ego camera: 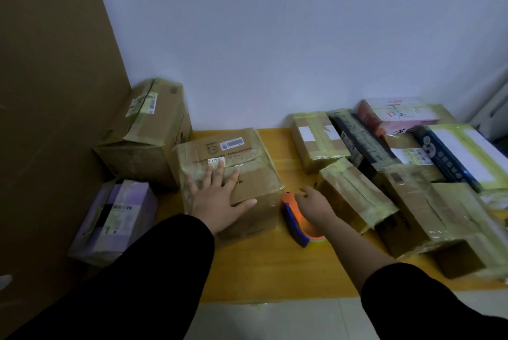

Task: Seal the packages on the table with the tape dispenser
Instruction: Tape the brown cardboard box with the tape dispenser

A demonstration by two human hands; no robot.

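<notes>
Ok, here's what's on my feed right now. My left hand [220, 202] is flat on top of the middle box [255, 174], palm down and fingers spread wide across the taped seam. That box sits around mid-counter, a little left of centre. It's wrapped in yellowish tape and has a barcode label near its far edge.

The tape dispenser [292, 224], orange and blue, lies on the counter [275, 271] just beside the middle box's right side, toward the front edge. My right hand [313, 205] is right over it with the fingers bent down. Honestly I can't tell from this angle whether it's gripping the dispenser or only touching it. Both sleeves are black.

Other stuff:
- The big box [145, 133] is at the back-left corner, up against the wall [275, 37], and it touches the middle box.
- The purple box [115, 216] is out at the left edge toward the front, with a label on top. I can't tell if it's fully on the counter.
- The tilted box [354, 196] is just right of my right hand and leans on the packages behind it.
- The small box [316, 138] is near the back edge, right of centre.
- The pile of packages [428, 152] covers the whole right end, all overlapping and mostly taped.
- A brown board [55, 92] stands along the left side.
</notes>
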